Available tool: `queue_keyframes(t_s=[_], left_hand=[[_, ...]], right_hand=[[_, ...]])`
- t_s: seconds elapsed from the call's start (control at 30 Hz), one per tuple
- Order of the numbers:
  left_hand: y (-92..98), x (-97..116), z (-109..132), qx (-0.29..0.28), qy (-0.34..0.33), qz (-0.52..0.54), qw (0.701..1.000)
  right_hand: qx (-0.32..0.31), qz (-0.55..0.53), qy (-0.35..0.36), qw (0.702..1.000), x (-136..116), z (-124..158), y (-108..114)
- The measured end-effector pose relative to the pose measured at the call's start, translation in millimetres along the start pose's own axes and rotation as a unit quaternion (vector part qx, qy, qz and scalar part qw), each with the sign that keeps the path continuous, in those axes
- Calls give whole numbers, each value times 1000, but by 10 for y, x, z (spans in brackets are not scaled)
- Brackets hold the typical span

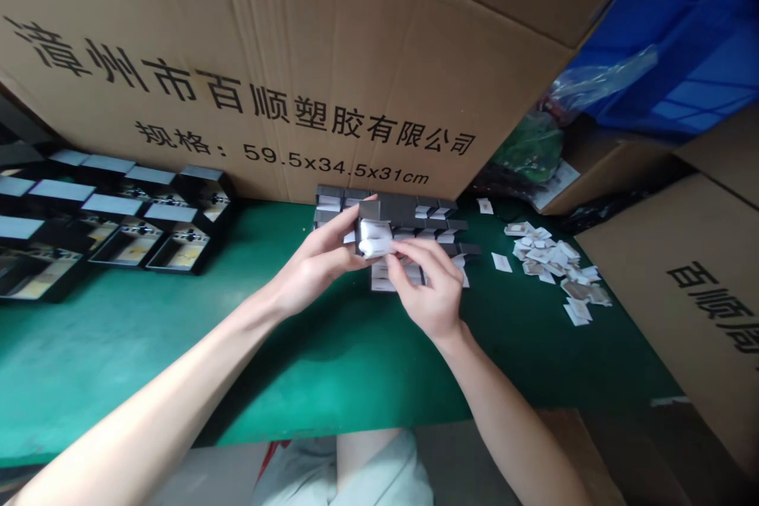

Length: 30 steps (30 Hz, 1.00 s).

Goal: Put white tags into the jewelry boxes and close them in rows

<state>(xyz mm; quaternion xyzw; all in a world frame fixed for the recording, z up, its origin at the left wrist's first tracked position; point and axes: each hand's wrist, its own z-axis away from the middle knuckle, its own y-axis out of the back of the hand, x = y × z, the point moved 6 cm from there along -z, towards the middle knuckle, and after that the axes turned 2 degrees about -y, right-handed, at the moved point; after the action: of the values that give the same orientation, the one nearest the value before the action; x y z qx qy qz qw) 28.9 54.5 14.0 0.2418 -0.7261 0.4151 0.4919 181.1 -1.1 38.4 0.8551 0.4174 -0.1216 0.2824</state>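
Note:
My left hand (320,261) is closed around a small black box (371,211) with its lid up, above the middle of the table. White lining (375,237) shows inside the box. My right hand (432,281) pinches at the front of that lining, thumb and fingertips together; whether a separate small piece is between them I cannot make out. Behind and below my hands stand rows of similar black boxes (403,209) with white insides, partly hidden by my fingers.
Small white packets (545,253) lie piled at the right, with one loose packet (501,262) nearer. Larger open black boxes (183,241) stand at the left on the green table (285,387). A big cardboard carton (266,55) walls off the back; another carton (681,285) borders the right.

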Motion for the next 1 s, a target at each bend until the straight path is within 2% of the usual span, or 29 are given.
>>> queue_keyframes(t_s=[0.13, 0.33, 0.67, 0.83, 1.0], left_hand=[[26, -26, -11, 25, 21, 33, 999], [31, -17, -8, 52, 27, 3, 998], [62, -67, 2, 37, 17, -61, 997], [5, -13, 9, 30, 30, -122, 992], [-34, 44, 5, 32, 32, -135, 990]], right_hand=[[3, 7, 28, 1000, -31, 10, 7], [8, 44, 60, 997, -57, 28, 10], [19, 63, 99, 993, -99, 16, 30], [17, 63, 116, 991, -135, -1, 31], [10, 56, 106, 993, -101, 0, 38]])
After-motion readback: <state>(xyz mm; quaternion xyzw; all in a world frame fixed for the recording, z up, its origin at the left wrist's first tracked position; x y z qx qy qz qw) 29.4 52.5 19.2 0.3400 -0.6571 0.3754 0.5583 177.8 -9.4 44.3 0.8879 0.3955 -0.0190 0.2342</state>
